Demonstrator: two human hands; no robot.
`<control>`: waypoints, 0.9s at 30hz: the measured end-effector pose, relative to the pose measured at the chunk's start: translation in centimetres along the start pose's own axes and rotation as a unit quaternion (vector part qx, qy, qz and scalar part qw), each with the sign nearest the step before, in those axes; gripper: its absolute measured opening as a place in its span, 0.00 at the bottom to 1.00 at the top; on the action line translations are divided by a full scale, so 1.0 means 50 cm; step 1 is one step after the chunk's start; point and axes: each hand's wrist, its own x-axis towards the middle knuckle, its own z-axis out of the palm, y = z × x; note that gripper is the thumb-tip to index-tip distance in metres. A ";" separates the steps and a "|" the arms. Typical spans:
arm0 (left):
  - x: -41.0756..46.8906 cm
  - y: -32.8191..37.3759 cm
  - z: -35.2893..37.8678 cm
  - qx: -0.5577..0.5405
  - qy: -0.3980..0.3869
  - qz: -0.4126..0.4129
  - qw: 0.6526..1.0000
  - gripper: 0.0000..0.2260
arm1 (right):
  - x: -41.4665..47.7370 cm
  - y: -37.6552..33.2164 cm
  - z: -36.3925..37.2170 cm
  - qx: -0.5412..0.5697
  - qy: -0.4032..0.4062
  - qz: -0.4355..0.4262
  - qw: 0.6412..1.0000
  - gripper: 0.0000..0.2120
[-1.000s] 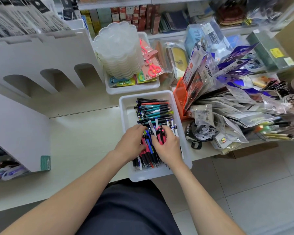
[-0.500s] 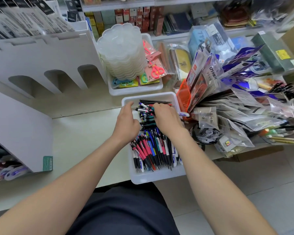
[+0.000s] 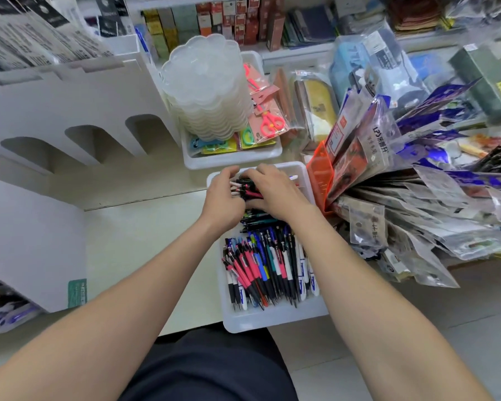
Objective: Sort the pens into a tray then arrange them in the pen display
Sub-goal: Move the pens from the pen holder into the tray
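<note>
Hands moved to 12 o'clock in the tray (image 3: 272, 324); left hand (image 3: 223, 198) and right hand (image 3: 278, 192) clasp a pen bundle (image 3: 243, 187). A slack grip could scatter it over the sorted pens (image 3: 266, 267) at 6 o'clock.

The left hand (image 3: 222, 199) and right hand (image 3: 276, 189) have gone from the near pens to the white tray's (image 3: 272, 324) far end and drawn together. A bundle of pens (image 3: 245, 187) is now bunched between their curled fingers.

A pale counter (image 3: 145, 241) spreads from 9 o'clock to centre. Grey floor tiles (image 3: 475, 328) fill 5 o'clock. At 12 o'clock a white shelf (image 3: 298, 51) carries rows of small boxes (image 3: 229, 17).
</note>
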 end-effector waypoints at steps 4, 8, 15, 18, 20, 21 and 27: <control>0.018 0.008 0.007 0.010 -0.050 -0.015 0.999 0.36 | -0.037 0.012 -0.016 -0.022 0.074 0.084 0.993 0.37; 0.025 0.007 0.023 0.002 -0.076 -0.002 0.997 0.36 | -0.079 0.030 -0.003 0.031 0.093 0.130 0.987 0.22; 0.021 0.008 0.059 -0.013 0.059 -0.061 0.996 0.31 | -0.105 0.037 0.039 0.009 0.180 0.161 0.970 0.19; 0.022 0.014 0.067 -0.027 0.037 -0.075 0.996 0.32 | -0.108 0.031 0.052 0.033 0.190 0.163 0.968 0.18; 0.021 0.016 0.066 -0.034 0.019 -0.070 0.997 0.31 | -0.113 0.027 0.059 0.035 0.190 0.120 0.974 0.18; 0.020 0.017 0.064 -0.039 0.010 -0.071 0.997 0.31 | -0.115 0.026 0.060 0.023 0.196 0.120 0.973 0.19; 0.009 0.011 0.056 0.012 0.050 -0.076 0.996 0.26 | -0.131 0.016 0.069 0.002 0.212 0.199 0.957 0.19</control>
